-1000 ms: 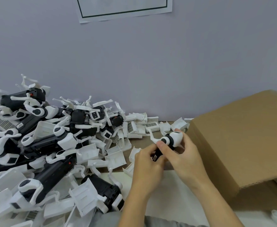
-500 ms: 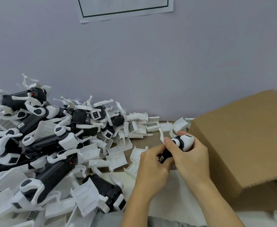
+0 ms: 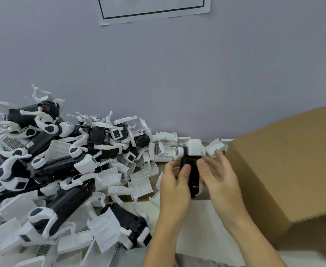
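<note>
I hold one black and white plastic device (image 3: 192,164) above the table, a little right of centre. Its white end points away from me and its black body runs down between my hands. My left hand (image 3: 174,182) grips the black body from the left, thumb across its front. My right hand (image 3: 219,177) touches the device from the right, its thumb on the black part and its fingers spread and nearly straight. The device and both hands are blurred by motion.
A large heap of similar black and white devices (image 3: 58,170) and loose white plastic parts (image 3: 139,186) fills the left half of the table. A big brown cardboard box (image 3: 285,170) stands at the right. The grey wall (image 3: 158,74) is close behind.
The device has turned in my hands: its white end now points away and the black body faces me. My right hand has loosened its grip and spread its fingers.
</note>
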Available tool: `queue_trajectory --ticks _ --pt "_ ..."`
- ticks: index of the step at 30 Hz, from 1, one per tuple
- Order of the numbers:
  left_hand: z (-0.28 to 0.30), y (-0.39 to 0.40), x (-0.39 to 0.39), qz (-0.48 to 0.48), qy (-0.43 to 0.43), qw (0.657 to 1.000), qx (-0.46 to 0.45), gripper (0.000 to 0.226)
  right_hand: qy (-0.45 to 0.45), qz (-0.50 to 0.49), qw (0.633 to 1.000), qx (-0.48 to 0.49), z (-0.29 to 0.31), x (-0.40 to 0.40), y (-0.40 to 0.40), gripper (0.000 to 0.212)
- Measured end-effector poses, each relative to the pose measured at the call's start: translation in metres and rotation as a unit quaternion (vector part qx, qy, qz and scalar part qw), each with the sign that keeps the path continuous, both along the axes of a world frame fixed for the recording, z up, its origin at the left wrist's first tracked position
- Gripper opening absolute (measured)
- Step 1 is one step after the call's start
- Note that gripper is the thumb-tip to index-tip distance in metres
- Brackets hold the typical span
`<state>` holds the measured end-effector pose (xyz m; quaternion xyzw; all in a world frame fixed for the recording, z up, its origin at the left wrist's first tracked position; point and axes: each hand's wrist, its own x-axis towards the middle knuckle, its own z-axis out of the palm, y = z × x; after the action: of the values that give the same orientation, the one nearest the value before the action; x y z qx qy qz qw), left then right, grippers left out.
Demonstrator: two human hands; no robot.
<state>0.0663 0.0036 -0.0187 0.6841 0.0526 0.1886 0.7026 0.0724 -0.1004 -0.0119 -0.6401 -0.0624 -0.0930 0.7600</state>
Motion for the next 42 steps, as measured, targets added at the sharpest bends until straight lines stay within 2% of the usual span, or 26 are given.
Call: queue_trajectory --ticks 1,4,7,9,12,17,23,26,29,32,34,38,40,42 --pt "0.003 0.002 0.001 0.019 0.026 0.998 -0.047 0.01 -0.002 -0.01 1.0 0.009 0.0 0.001 -0.001 0.064" --pt "0.008 0.007 0.001 0.018 0.092 0.972 -0.217 0.038 0.025 -0.047 0.998 0.036 -0.001 0.003 -0.006 0.04" --pt "0.014 0.012 -0.001 -0.024 0.1 0.924 -0.368 0.053 0.05 -0.064 0.995 0.057 -0.001 0.005 -0.009 0.026" --pt "0.016 0.013 -0.002 -0.056 0.082 0.908 -0.408 0.055 0.057 -0.073 0.994 0.058 0.0 0.005 -0.008 0.023" --pt "0.015 0.011 -0.003 -0.068 0.098 0.93 -0.347 0.052 0.061 -0.076 0.994 0.054 0.0 0.005 -0.007 0.024" --pt "0.011 0.006 -0.003 -0.038 0.085 0.965 -0.246 0.023 0.079 -0.079 0.993 0.043 -0.002 0.007 -0.006 0.024" --pt "0.013 0.008 -0.005 -0.071 0.073 0.98 -0.17 0.041 0.111 -0.112 0.986 0.058 -0.004 0.009 -0.01 0.025" --pt "0.014 0.009 -0.004 -0.081 0.048 0.979 -0.181 0.056 0.127 -0.128 0.981 0.074 -0.004 0.01 -0.013 0.027" --pt "0.015 0.011 -0.002 -0.081 0.05 0.958 -0.271 0.055 0.144 -0.114 0.979 0.09 -0.004 0.011 -0.014 0.029" --pt "0.016 0.015 -0.003 -0.11 0.046 0.921 -0.37 0.036 0.152 -0.056 0.984 0.069 -0.002 0.01 -0.011 0.036" --pt "0.014 0.017 -0.002 -0.109 0.038 0.916 -0.384 0.037 0.155 0.02 0.987 0.036 -0.001 0.007 -0.006 0.041" --pt "0.013 0.016 -0.002 -0.082 0.066 0.933 -0.345 0.044 0.132 0.178 0.973 -0.058 -0.003 -0.001 -0.001 0.051" --pt "0.013 0.015 -0.004 -0.071 0.092 0.941 -0.319 0.041 0.112 0.24 0.961 -0.073 -0.003 -0.005 0.0 0.049" --pt "0.01 0.014 -0.004 -0.056 0.093 0.954 -0.281 0.036 0.102 0.262 0.956 -0.079 -0.002 -0.008 0.003 0.044"
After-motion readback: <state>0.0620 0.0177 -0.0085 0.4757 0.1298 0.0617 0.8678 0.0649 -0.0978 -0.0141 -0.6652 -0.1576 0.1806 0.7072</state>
